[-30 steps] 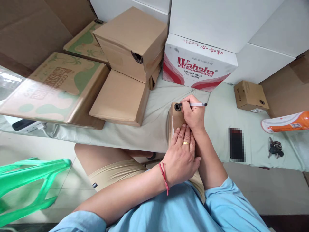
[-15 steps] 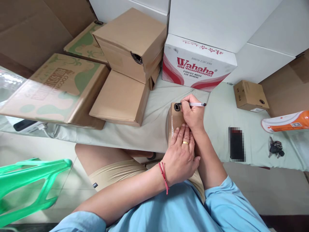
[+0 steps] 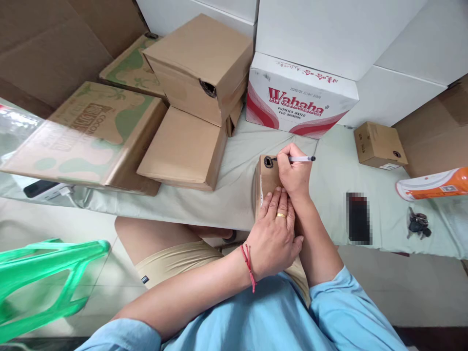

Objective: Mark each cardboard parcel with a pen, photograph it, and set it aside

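At mid-frame, a right hand [image 3: 295, 175] pinches a slim white-and-black pen [image 3: 302, 158] beside the dark ring [image 3: 268, 162] on a small brown cardboard box [image 3: 269, 180] under the flattened left hand [image 3: 274, 239], apparently marking it, the next stroke calling for a steady box.

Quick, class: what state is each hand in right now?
Left hand: open, laid on the small brown cardboard box.
Right hand: closed, holding the slim black-ended white pen.

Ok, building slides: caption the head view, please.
Right hand holding a pen near a dark ring on a cardboard box, left hand resting on it.
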Action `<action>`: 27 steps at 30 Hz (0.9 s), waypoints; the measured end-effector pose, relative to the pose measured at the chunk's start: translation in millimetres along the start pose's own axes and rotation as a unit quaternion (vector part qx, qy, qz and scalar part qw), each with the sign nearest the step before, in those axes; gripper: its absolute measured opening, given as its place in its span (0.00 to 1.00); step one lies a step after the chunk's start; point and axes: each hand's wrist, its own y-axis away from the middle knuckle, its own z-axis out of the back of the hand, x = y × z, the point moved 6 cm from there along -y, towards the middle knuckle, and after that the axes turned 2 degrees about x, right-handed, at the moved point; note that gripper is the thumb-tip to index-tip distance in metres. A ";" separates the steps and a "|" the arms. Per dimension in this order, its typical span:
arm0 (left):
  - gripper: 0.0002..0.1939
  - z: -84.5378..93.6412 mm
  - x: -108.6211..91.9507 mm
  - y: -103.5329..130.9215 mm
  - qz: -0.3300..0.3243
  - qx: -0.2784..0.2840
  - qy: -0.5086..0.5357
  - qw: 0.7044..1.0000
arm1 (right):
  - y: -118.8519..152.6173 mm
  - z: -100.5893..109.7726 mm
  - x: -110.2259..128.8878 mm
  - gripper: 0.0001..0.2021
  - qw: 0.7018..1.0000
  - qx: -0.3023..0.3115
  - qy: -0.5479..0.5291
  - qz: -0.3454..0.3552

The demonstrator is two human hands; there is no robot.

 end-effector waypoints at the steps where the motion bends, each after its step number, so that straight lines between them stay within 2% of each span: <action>1: 0.46 0.2 0.0 0.0 0.000 0.001 0.001 1.000 | 0.3 0.1 0.4 0.09 1.000 0.000 0.000 -0.001; 12: 0.47 -0.8 -0.1 0.4 0.003 -0.003 -0.003 1.000 | 3.0 1.7 0.8 0.11 1.000 0.007 -0.016 0.003; 16: 0.46 -0.6 -0.5 1.4 -0.001 -0.007 -0.008 1.000 | 7.0 0.4 0.1 0.11 0.998 0.013 -0.054 0.001; 18: 0.46 -1.1 -0.4 2.7 -0.003 -0.014 -0.012 1.000 | 10.7 6.4 -5.3 0.08 0.996 -0.005 -0.093 -0.007; 20: 0.45 -1.9 0.1 4.5 -0.008 -0.025 -0.009 1.000 | 16.0 22.3 -17.5 0.09 0.993 -0.050 -0.102 -0.013; 22: 0.44 -2.2 1.8 6.6 -0.018 -0.046 0.002 0.999 | 23.0 45.9 -36.7 0.15 0.995 -0.091 -0.044 -0.016; 23: 0.42 -1.7 3.1 7.8 -0.026 -0.062 0.013 0.998 | 26.7 57.8 -48.4 0.17 0.995 -0.093 0.015 -0.019; 24: 0.38 -0.3 5.0 9.4 -0.035 -0.081 0.029 0.996 | 30.4 68.9 -61.5 0.18 0.993 -0.080 0.087 -0.025; 26: 0.27 5.4 10.7 13.8 -0.050 -0.130 0.074 0.988 | 39.2 85.2 -89.8 0.17 0.969 0.004 0.246 -0.037; 27: 0.22 9.2 14.2 16.7 -0.058 -0.151 0.098 0.982 | 45.4 95.1 -103.7 0.15 0.958 0.031 0.282 -0.047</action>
